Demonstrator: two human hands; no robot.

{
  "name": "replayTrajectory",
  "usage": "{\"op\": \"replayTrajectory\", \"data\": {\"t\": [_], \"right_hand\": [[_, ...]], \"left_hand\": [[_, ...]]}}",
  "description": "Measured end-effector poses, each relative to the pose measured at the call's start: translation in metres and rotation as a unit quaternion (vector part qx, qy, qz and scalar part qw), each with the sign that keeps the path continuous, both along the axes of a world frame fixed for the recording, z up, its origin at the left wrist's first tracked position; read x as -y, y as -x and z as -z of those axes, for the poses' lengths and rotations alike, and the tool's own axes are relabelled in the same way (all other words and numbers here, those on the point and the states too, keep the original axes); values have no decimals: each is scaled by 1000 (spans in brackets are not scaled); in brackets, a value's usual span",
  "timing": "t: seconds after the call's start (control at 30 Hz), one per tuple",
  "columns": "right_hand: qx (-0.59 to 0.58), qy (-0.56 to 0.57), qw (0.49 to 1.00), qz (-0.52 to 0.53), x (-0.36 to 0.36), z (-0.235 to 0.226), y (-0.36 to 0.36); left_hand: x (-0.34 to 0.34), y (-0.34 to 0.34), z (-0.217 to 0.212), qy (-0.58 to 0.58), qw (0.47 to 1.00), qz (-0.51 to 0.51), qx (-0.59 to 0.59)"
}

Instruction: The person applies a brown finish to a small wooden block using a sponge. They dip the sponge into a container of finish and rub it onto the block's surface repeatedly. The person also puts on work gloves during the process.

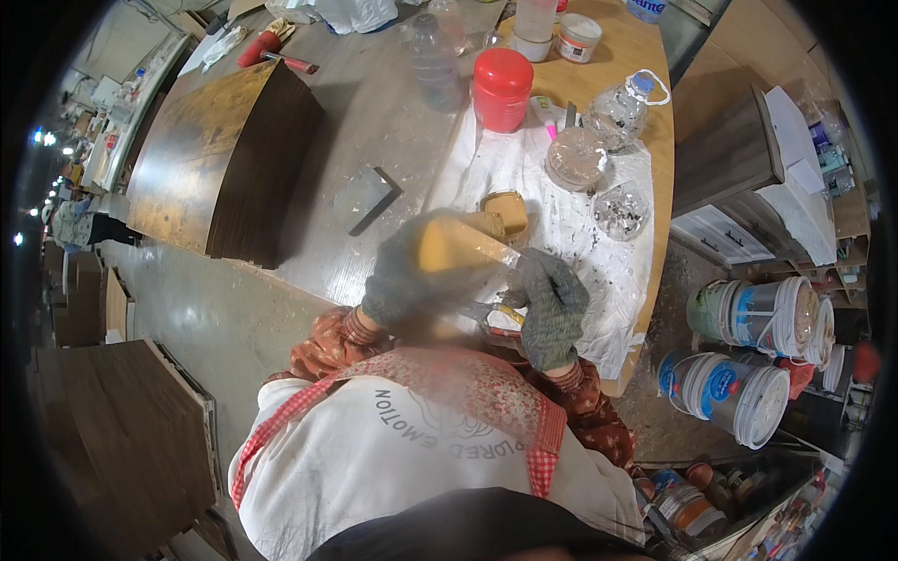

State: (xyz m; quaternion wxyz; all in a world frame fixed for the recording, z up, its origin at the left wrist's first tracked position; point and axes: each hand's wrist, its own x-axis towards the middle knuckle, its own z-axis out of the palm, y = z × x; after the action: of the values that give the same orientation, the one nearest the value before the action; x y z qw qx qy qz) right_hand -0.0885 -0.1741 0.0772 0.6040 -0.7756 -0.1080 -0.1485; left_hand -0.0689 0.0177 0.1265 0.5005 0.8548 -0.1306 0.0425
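My left hand (398,271), in a dark grey knit glove, is closed around a blurred ochre-yellow thing (441,245) in front of my chest. My right hand (552,309), gloved alike, has its fingers closed on the end of a flat, ochre-smeared spatula (488,246), which reaches left to the yellow thing. Just beyond lies a small square tub of ochre paste (506,211) on a white cloth (599,271). Under my hands, near the table edge, is a tool with a yellow and red handle (507,316), partly hidden.
A red-lidded jar (502,89), a cut-off bottle (575,157) and a handled clear jug (617,110) stand beyond the cloth. A grey block (367,199) and stacked brown panels (234,159) lie left, with a red mallet (267,51) behind. Paint buckets (725,393) stand on the right.
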Motion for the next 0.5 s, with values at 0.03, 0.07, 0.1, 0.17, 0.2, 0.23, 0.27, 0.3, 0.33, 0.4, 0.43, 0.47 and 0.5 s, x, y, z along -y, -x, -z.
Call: {"op": "replayTrajectory", "data": {"t": [0.03, 0.07, 0.1, 0.17, 0.2, 0.23, 0.27, 0.3, 0.33, 0.4, 0.43, 0.47, 0.5], "right_hand": [[-29, -22, 999, 4, -1, 10, -2], [-64, -37, 997, -8, -1, 18, -5], [-71, -40, 997, 9, 3, 23, -8], [-86, -45, 994, 43, 10, 28, -13], [-174, -210, 961, 40, 13, 27, -12], [-236, -373, 897, 19, 15, 26, -12], [-195, -269, 943, 18, 17, 24, -9], [-183, -235, 955, 9, 17, 23, -6], [-182, -210, 960, -13, 17, 23, -2], [-49, -6, 997, -53, 13, 24, 2], [-113, -59, 989, -78, 11, 26, 2], [-184, -83, 978, -61, 8, 27, 2], [-222, -97, 969, -47, 7, 27, -1]], "left_hand": [[-1, 1, 3, -58, 998, -14, 20], [-2, 3, 7, -31, 999, -20, 23], [-2, 6, 10, 27, 996, -53, -66], [-4, 8, 15, 42, 991, -65, -113], [-7, 8, 16, -2, 997, -44, -70], [-7, 7, 17, -41, 999, -27, -16], [-8, 7, 18, -80, 996, -13, 40], [-7, 5, 19, -113, 988, -3, 106], [-6, 5, 20, -109, 986, -7, 122], [-1, 7, 20, 53, 997, -47, -19], [1, 8, 19, 160, 980, -63, -104], [2, 9, 18, 123, 985, -76, -98], [2, 9, 17, 96, 989, -81, -81]]}}
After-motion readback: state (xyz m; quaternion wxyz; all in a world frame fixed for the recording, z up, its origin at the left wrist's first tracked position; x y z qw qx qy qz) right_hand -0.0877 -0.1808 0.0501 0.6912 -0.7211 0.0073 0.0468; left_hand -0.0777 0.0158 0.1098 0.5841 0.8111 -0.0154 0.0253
